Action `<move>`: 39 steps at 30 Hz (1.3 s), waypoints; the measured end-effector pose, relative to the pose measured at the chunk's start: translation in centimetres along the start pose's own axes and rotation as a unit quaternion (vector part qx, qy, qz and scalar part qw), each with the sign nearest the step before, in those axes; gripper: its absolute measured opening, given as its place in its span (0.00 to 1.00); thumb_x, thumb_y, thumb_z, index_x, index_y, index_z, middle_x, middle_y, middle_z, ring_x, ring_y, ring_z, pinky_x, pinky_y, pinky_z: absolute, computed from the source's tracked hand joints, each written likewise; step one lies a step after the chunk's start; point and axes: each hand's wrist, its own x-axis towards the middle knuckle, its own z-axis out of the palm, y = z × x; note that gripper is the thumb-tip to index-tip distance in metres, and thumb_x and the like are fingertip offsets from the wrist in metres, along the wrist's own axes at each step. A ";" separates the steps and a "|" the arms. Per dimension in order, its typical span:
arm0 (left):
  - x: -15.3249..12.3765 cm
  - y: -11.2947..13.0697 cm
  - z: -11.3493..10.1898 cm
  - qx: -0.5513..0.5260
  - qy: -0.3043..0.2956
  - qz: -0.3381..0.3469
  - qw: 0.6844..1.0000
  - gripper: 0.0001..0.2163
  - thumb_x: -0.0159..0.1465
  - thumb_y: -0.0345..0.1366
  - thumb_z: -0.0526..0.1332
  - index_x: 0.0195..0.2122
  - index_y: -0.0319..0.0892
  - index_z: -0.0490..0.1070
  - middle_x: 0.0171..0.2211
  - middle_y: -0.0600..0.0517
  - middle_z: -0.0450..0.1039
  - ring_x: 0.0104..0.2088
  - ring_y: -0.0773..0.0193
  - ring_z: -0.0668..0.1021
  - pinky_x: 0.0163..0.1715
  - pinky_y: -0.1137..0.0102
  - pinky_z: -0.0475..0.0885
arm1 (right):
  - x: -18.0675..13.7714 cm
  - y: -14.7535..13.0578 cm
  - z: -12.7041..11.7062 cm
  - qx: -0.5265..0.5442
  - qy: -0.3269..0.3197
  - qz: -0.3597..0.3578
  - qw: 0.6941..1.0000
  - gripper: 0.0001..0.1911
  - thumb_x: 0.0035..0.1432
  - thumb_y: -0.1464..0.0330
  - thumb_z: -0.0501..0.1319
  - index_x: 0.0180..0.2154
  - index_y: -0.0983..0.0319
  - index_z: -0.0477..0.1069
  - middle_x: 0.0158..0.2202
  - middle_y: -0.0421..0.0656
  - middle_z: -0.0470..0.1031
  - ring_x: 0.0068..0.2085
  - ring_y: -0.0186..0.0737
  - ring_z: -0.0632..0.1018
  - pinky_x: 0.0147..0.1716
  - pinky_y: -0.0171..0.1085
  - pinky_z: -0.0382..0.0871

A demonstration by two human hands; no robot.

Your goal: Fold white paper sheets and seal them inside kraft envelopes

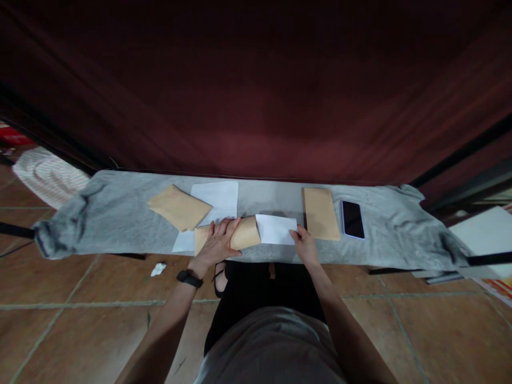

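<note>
Just below the frame's centre, the right hand (304, 245) pinches the right end of the white paper (275, 230); its long axis runs left to right, its left end at the brown envelope (247, 232), which the left hand (218, 243) presses flat, fingers spread.

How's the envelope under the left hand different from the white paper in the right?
The envelope is brown; the paper is white. The envelope bulges at its end; the paper looks flatter. The left hand rests on the envelope; the right hand pinches the paper's end. Both lie on gray cloth.
</note>
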 end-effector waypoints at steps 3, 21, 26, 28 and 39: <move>-0.1 0.0 0.1 0.005 0.004 0.005 1.000 0.54 0.52 0.47 0.72 0.74 0.45 0.39 0.67 0.36 0.57 0.68 0.38 0.59 0.66 0.39 0.45 | 0.4 0.0 -0.6 -0.024 -0.008 0.007 1.000 0.11 0.58 0.58 0.57 0.29 0.57 0.69 0.24 0.39 0.72 0.28 0.41 0.73 0.31 0.36 0.65; 0.7 1.5 -0.2 0.000 0.006 0.033 0.999 0.54 0.52 0.47 0.72 0.73 0.46 0.41 0.67 0.36 0.56 0.69 0.36 0.57 0.67 0.39 0.44 | 0.3 -1.3 1.2 -0.038 -0.047 0.027 0.998 0.15 0.60 0.57 0.55 0.24 0.57 0.69 0.20 0.36 0.69 0.26 0.38 0.71 0.27 0.34 0.60; 1.2 2.8 -0.1 -0.013 -0.001 0.044 0.999 0.55 0.52 0.47 0.72 0.73 0.45 0.39 0.68 0.37 0.55 0.70 0.37 0.55 0.67 0.40 0.44 | -0.4 -2.0 2.5 -0.024 -0.048 0.030 0.998 0.18 0.63 0.58 0.54 0.25 0.57 0.72 0.21 0.37 0.69 0.26 0.38 0.72 0.27 0.34 0.63; 1.3 3.3 0.1 -0.018 -0.002 0.049 0.999 0.55 0.52 0.48 0.73 0.73 0.45 0.39 0.68 0.36 0.54 0.70 0.37 0.54 0.67 0.40 0.44 | -0.6 -2.3 3.0 -0.020 -0.046 0.027 0.998 0.15 0.62 0.61 0.56 0.26 0.58 0.74 0.27 0.39 0.74 0.32 0.38 0.75 0.34 0.34 0.68; 1.9 4.8 0.5 -0.039 0.002 0.076 0.996 0.56 0.52 0.48 0.73 0.74 0.45 0.37 0.68 0.36 0.54 0.70 0.38 0.54 0.68 0.41 0.43 | -0.8 -2.7 5.2 -0.027 -0.066 0.063 0.995 0.15 0.64 0.69 0.56 0.27 0.59 0.77 0.37 0.42 0.78 0.37 0.37 0.78 0.39 0.33 0.70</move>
